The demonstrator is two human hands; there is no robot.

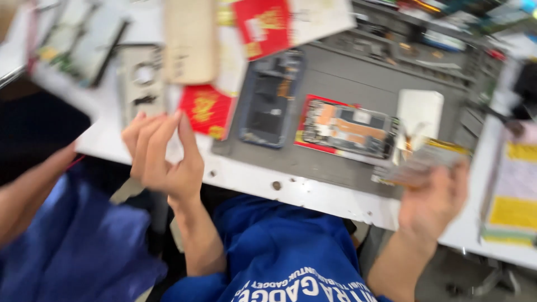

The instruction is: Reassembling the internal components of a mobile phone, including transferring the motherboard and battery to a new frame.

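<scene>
The picture is blurred by motion. My left hand (162, 156) is raised over the white table edge (313, 196), fingers bunched against the thumb, with nothing visible in it. It is nearest a red packet (206, 109). My right hand (433, 201) is at the table's front edge and grips a flat, thin phone part (420, 162) with a yellow strip along its top. Just left of that part an opened phone (348, 130) with orange pieces inside lies on a red card. A dark, opened phone frame (271, 99) lies between my two hands on the grey mat (347, 78).
A white rectangular piece (419, 109) lies behind the held part. A pale back cover (140, 81), a beige cover (190, 39) and another red packet (262, 25) lie at the back left. Yellow-and-white papers (514, 193) sit at right. Another person's arm (25, 193) reaches in from the left.
</scene>
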